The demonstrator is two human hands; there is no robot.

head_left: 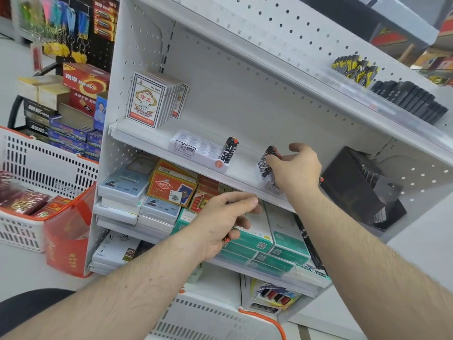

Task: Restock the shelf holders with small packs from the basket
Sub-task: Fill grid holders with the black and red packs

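A white holder tray (193,149) with several empty slots sits on the middle shelf (152,138); one small black-patterned pack with a red top (229,149) stands in its right end. My right hand (296,168) grips a bunch of the same small packs (266,161) over a second holder (272,186), mostly hidden beneath it. My left hand (220,224) hangs below the shelf edge, fingers curled round more small packs, of which only red tips show.
A stack of playing-card boxes (154,99) stands at the shelf's left. Black boxes (360,185) lean at the right. Phone-cable boxes and card packs fill the lower shelf (137,209). A white and orange basket (36,168) sits at the left, another basket rim (264,317) below.
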